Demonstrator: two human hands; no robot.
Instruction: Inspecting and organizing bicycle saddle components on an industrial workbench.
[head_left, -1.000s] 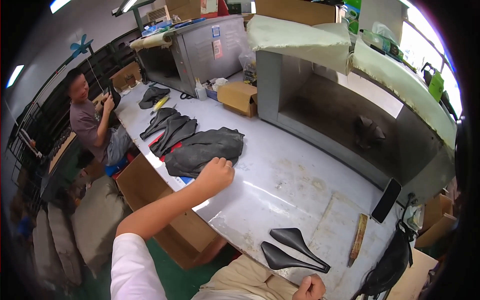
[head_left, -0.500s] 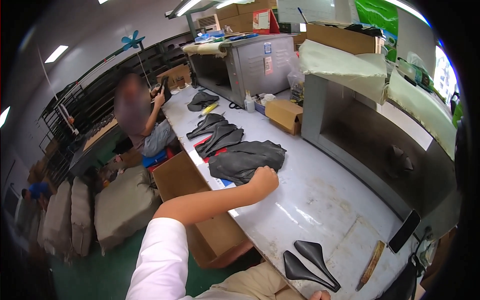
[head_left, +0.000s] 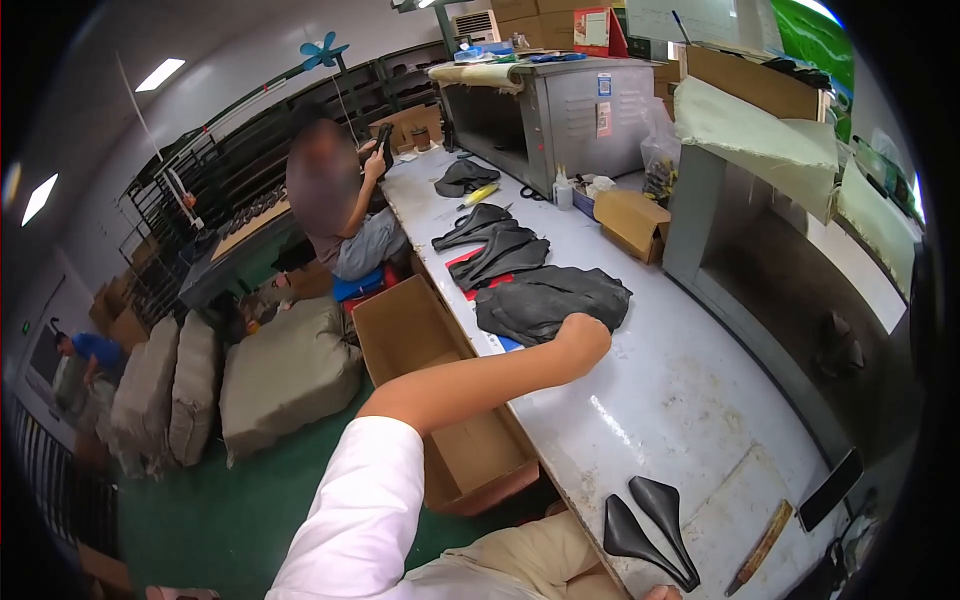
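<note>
Grey material [head_left: 545,300] by left hand [head_left: 585,343]

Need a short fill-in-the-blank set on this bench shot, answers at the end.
1. The camera wearer's hand at the edge of the large crumpled dark grey material is the ____ one.
2. The number of black saddle-shaped pieces lying near the wearer is ____.
3. The wooden-looking strip lies between those pieces and the black ____.
4. The long open brown box beside the table is made of ____.

Missing words: left; two; phone; cardboard.
</note>
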